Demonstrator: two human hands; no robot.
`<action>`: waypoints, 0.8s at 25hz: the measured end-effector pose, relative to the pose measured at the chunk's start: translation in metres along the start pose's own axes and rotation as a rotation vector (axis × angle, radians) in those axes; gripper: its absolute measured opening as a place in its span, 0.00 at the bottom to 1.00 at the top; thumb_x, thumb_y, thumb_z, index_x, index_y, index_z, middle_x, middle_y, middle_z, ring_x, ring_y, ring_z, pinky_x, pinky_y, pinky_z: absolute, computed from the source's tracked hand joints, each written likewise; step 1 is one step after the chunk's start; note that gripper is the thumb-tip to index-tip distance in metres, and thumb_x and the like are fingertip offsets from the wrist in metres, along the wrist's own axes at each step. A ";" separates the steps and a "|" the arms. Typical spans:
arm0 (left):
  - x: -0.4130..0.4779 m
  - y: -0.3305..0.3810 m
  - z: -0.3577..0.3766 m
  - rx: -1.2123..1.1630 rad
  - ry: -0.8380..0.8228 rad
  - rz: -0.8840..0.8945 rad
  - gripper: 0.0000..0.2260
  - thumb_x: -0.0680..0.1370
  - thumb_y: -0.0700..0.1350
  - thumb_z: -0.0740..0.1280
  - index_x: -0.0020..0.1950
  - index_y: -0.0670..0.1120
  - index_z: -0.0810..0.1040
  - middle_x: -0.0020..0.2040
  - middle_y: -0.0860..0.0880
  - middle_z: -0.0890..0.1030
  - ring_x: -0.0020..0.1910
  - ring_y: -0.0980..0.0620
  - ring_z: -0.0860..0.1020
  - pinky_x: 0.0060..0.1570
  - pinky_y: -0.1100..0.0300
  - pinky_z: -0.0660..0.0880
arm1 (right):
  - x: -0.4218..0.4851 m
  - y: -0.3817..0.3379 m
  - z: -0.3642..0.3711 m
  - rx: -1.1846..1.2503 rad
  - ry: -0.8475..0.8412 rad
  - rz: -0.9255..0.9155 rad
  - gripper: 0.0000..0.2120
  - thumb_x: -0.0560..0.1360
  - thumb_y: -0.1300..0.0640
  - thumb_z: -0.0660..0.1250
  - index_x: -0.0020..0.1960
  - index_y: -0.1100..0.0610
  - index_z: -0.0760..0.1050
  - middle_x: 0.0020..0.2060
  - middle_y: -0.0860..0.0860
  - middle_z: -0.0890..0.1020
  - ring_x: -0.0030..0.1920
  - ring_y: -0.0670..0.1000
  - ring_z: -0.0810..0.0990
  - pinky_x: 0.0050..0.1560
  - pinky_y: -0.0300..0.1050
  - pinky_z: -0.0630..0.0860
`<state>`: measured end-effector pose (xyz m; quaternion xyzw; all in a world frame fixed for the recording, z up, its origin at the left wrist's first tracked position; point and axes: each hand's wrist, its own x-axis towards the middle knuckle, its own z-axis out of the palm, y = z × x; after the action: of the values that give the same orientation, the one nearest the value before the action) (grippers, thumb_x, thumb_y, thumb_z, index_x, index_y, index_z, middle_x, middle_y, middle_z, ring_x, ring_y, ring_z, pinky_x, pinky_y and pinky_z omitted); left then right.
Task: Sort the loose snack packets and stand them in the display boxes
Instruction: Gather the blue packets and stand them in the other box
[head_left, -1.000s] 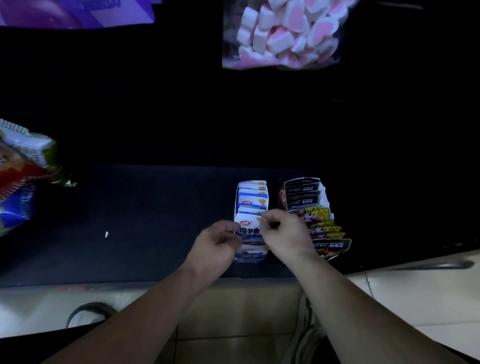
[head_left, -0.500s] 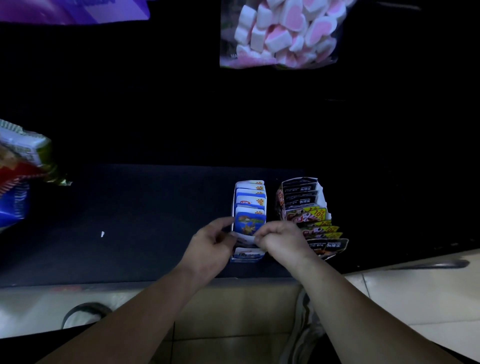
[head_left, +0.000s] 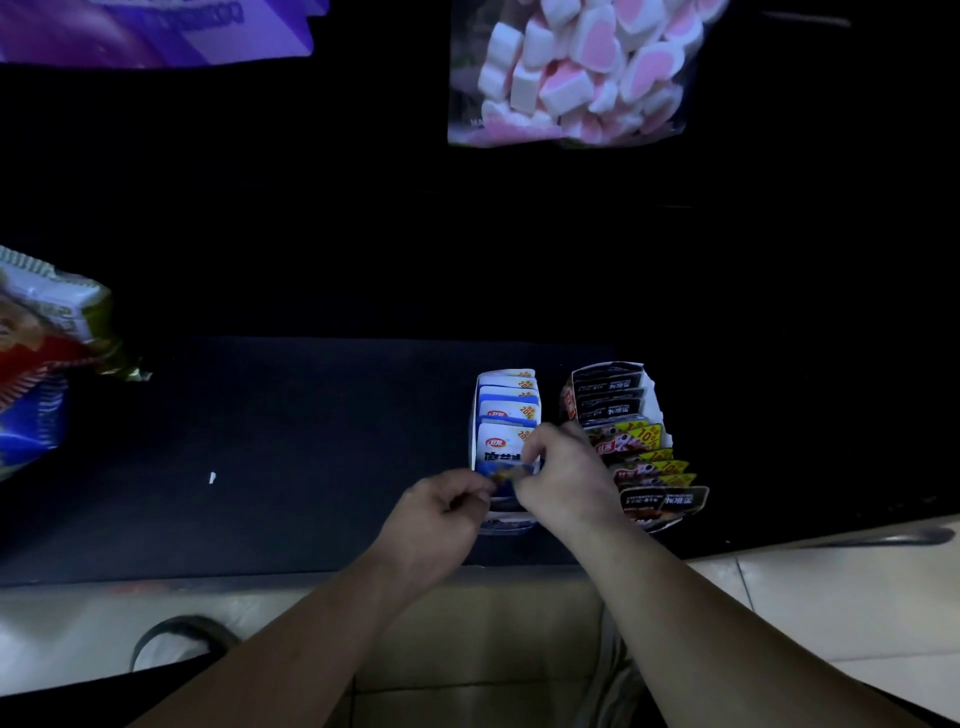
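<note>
Since half a second ago: both hands drawn slightly nearer the body at the front of the white-and-blue display box (head_left: 475, 447); the blue packet (head_left: 506, 474) that stood face-up between them now lies lower and flatter, edge-on and motion-blurred. Head view, sole view. Item, left hand (head_left: 436, 514): fingers curled narrow, thumb and forefinger pinched on the left end of the blue packet. Item, right hand (head_left: 566, 478): likewise closed, pinching the packet's right end, knuckles just beside the neighbouring black display box (head_left: 652, 395). Item, blue packet: held between the two hands, over the front of the white-and-blue box, touching or nearly touching the foremost upright packet; which, cannot be told. Item, white-and-blue box: a row of matching packets (head_left: 506, 410) standing upright, front slot apparently open. Item, black box: dark packets at the back, yellow-trimmed packets (head_left: 631, 439) fanned forward at the front. Item, dark counter mat (head_left: 311, 441): carries both boxes; one small white scrap (head_left: 212, 478) well apart to the left. Periphery: marshmallow bag (head_left: 571, 73) above, colourful snack bags (head_left: 41, 358) at the left edge. Step in hand, by judgement: seating one blue packet at the front of its row. Next move likely calls for tipping it upright, face forward, and pressing it down behind the box's front lip without toppling its neighbours.
</note>
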<state>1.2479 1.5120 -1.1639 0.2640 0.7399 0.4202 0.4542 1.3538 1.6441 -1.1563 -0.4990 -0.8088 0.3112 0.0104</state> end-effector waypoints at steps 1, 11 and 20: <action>0.000 0.000 0.000 -0.003 0.010 -0.001 0.10 0.81 0.43 0.64 0.50 0.54 0.84 0.37 0.55 0.81 0.37 0.57 0.76 0.40 0.61 0.75 | -0.001 0.000 0.000 -0.009 0.005 -0.002 0.09 0.73 0.53 0.74 0.48 0.46 0.74 0.53 0.43 0.71 0.51 0.51 0.78 0.46 0.49 0.80; 0.009 -0.001 -0.005 -0.026 0.040 -0.007 0.14 0.82 0.49 0.65 0.66 0.64 0.71 0.44 0.48 0.85 0.43 0.51 0.83 0.46 0.57 0.80 | -0.001 -0.006 -0.011 0.442 -0.031 -0.035 0.09 0.83 0.56 0.65 0.43 0.48 0.74 0.39 0.49 0.76 0.37 0.49 0.74 0.35 0.41 0.74; 0.014 -0.001 -0.011 0.201 0.156 0.104 0.09 0.75 0.47 0.75 0.40 0.58 0.79 0.51 0.54 0.77 0.49 0.54 0.79 0.49 0.61 0.76 | -0.025 0.003 -0.032 1.065 -0.137 0.264 0.06 0.84 0.58 0.63 0.59 0.57 0.77 0.55 0.58 0.85 0.53 0.57 0.86 0.49 0.49 0.84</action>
<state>1.2317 1.5177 -1.1688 0.3125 0.7967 0.3862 0.3442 1.3797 1.6408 -1.1247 -0.5004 -0.4691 0.7077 0.1694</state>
